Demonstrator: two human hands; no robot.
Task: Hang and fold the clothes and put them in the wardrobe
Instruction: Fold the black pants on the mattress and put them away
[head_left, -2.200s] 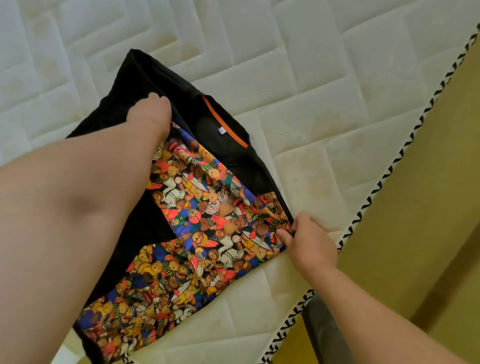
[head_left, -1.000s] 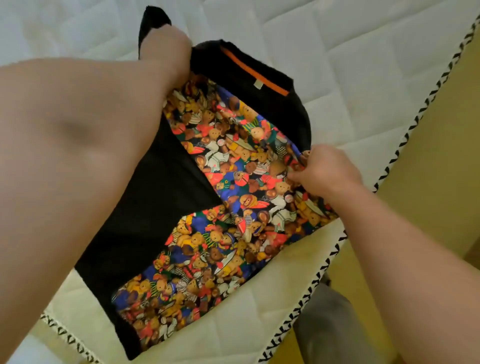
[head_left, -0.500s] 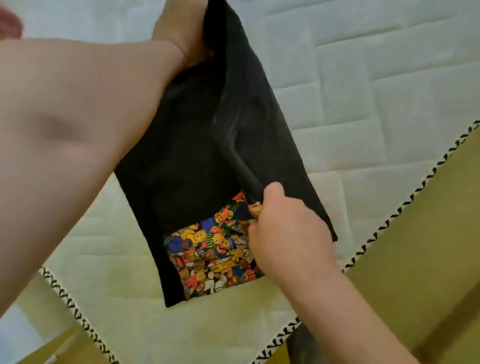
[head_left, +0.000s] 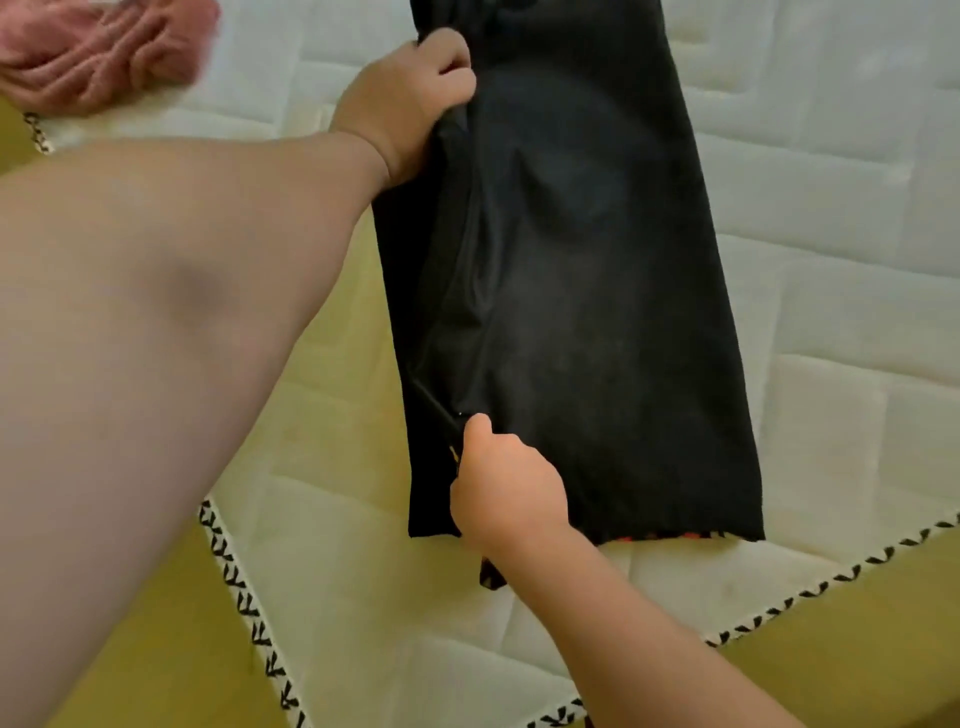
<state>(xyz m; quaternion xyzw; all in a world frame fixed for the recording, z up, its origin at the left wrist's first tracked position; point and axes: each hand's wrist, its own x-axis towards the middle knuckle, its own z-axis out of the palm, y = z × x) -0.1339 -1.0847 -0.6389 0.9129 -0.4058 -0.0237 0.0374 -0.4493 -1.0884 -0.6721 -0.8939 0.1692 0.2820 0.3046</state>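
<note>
A black shirt (head_left: 582, 291) lies folded lengthwise into a long strip on the white quilted mattress (head_left: 831, 260). Its bright teddy-bear print is folded inside; only a thin coloured sliver shows along the near hem. My left hand (head_left: 405, 104) grips the folded left edge near the far end of the shirt. Closer to me, my right hand (head_left: 504, 488) pinches the same edge by the near hem, thumb up on the cloth.
A pink garment (head_left: 98, 47) lies bunched at the far left on the mattress. The mattress corner with black-and-white piping (head_left: 249, 613) points toward me. Yellow-olive floor (head_left: 857, 639) shows beyond both edges.
Both hands swung the right half of the shirt over to the left, covering the printed front. The shirt now lies as a plain black strip, and the view has shifted left.
</note>
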